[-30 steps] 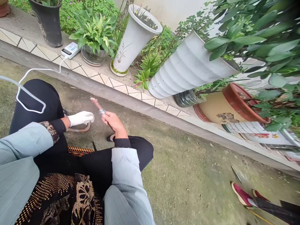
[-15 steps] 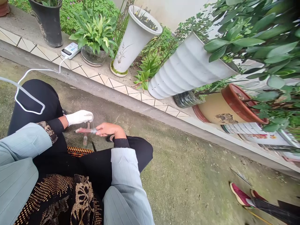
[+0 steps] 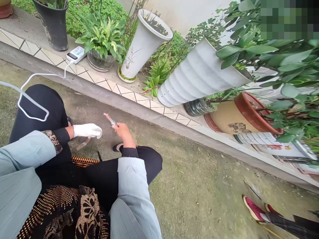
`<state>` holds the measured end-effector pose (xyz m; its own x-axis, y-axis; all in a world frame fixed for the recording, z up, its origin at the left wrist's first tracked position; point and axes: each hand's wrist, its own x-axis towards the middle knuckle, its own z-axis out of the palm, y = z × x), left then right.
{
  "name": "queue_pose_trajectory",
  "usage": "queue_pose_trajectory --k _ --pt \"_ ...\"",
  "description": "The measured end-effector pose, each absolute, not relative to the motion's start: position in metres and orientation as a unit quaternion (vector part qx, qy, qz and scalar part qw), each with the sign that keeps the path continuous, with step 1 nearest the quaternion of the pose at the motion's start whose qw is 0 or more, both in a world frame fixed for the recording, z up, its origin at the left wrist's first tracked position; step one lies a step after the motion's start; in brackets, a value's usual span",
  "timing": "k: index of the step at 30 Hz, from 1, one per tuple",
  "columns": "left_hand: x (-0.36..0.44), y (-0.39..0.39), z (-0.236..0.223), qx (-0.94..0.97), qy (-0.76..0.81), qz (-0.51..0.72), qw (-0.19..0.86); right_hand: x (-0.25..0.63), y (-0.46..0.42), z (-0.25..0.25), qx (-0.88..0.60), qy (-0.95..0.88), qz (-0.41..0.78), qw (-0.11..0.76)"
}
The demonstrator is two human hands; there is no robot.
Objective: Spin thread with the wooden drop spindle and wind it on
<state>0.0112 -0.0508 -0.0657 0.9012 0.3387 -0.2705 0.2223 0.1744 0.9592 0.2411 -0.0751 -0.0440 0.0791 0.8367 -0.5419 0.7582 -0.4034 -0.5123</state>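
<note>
From my remote post, I log: right hand (image 3: 122,131), fingers closed around a reddish rod (image 3: 108,118) with a silver band (image 3: 113,123), held above the concrete ground (image 3: 82,109). Left hand (image 3: 87,130), white-gloved, fingers together; I cannot tell whether they hold anything. Wooden stick (image 3: 83,144) just below it, on the ground. The band covers only a short stretch of rod; no finished piece shows. Farther off: tiled kerb (image 3: 129,96), white planter (image 3: 143,43).
</note>
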Motion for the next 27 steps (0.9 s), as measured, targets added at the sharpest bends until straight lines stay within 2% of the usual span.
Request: queue_pose_trajectory --k 2,4,6,7,9,11,14,16,17,18,20,22,24,27 --pt "0.009 -0.049 -0.067 0.671 0.232 0.061 0.701 0.236 -0.077 -0.046 -0.704 -0.565 0.425 -0.062" --pt "0.007 -0.047 -0.070 0.708 0.250 0.091 0.654 0.231 -0.081 -0.046 -0.628 -0.562 0.518 -0.144" --pt "0.006 -0.044 -0.073 0.728 0.272 0.107 0.620 0.227 -0.086 -0.043 -0.531 -0.554 0.616 -0.178" --pt "0.006 -0.042 -0.075 0.729 0.284 0.111 0.613 0.227 -0.088 -0.040 -0.486 -0.556 0.654 -0.166" --pt "0.006 -0.040 -0.076 0.715 0.308 0.129 0.614 0.230 -0.091 -0.033 -0.433 -0.569 0.695 -0.071" --pt "0.007 -0.040 -0.075 0.687 0.314 0.150 0.637 0.236 -0.092 -0.026 -0.428 -0.565 0.700 0.092" --pt "0.009 -0.044 -0.069 0.651 0.289 0.127 0.690 0.245 -0.089 -0.025 -0.498 -0.497 0.630 0.329" --pt "0.011 -0.049 -0.065 0.640 0.256 0.081 0.719 0.250 -0.085 -0.031 -0.584 -0.458 0.557 0.373" --pt "0.011 -0.050 -0.062 0.636 0.239 0.062 0.731 0.250 -0.082 -0.035 -0.634 -0.456 0.522 0.343" --pt "0.012 -0.051 -0.060 0.632 0.223 0.051 0.740 0.250 -0.080 -0.039 -0.679 -0.467 0.493 0.278" --pt "0.011 -0.052 -0.056 0.633 0.212 0.053 0.743 0.247 -0.078 -0.045 -0.725 -0.502 0.460 0.106" --pt "0.010 -0.049 -0.055 0.654 0.228 0.071 0.718 0.242 -0.079 -0.048 -0.700 -0.525 0.483 -0.037" --pt "0.007 -0.045 -0.058 0.678 0.254 0.087 0.684 0.238 -0.083 -0.047 -0.629 -0.532 0.555 -0.115" --pt "0.005 -0.039 -0.068 0.698 0.292 0.102 0.646 0.236 -0.087 -0.042 -0.509 -0.543 0.652 -0.148"
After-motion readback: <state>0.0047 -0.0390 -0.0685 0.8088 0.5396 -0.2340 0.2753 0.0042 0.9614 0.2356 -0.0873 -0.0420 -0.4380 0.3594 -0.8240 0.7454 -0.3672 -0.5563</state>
